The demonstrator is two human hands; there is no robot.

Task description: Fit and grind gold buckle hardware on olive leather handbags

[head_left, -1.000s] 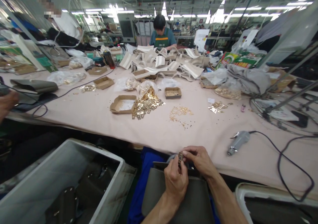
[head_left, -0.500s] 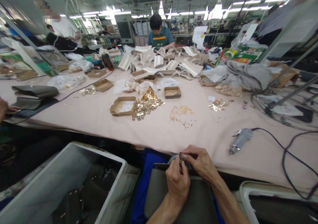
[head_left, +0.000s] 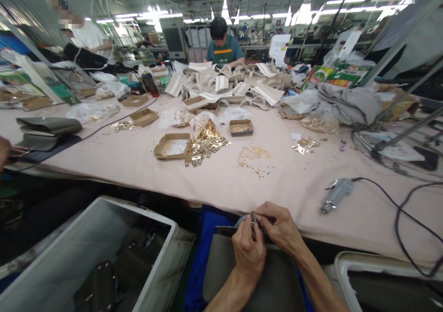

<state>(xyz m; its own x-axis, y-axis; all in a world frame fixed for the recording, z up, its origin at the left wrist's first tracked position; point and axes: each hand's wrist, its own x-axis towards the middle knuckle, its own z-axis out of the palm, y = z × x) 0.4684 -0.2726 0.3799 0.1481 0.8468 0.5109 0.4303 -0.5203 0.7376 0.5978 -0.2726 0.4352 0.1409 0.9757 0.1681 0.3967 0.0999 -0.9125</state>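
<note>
A dark grey-brown leather piece (head_left: pixel 280 275) lies across my lap, over blue cloth (head_left: pixel 197 256). At its upper edge my left hand (head_left: pixel 249 249) and my right hand (head_left: pixel 278 224) meet, fingertips pinched on a small metal fitting (head_left: pixel 254 219). The fitting is partly hidden by the fingers, so its exact shape cannot be made out. On the pink-covered table (head_left: pixel 207 187) beyond are a heap of gold metal plates (head_left: pixel 204 148) and a scatter of tiny gold parts (head_left: pixel 254 154).
A grey electric screwdriver (head_left: pixel 337 195) with a black cable lies at right. Plastic bins (head_left: pixel 173 252) stand at both sides, the left one holding dark leather pieces. A person (head_left: pixel 223 49) sits opposite, behind piled beige pieces (head_left: pixel 228 86). Another person's hand (head_left: pixel 4 153) is at far left.
Both hands have stayed together at the leather's upper edge, with only slight finger movement around the metal fitting. The view has shifted very slightly.
</note>
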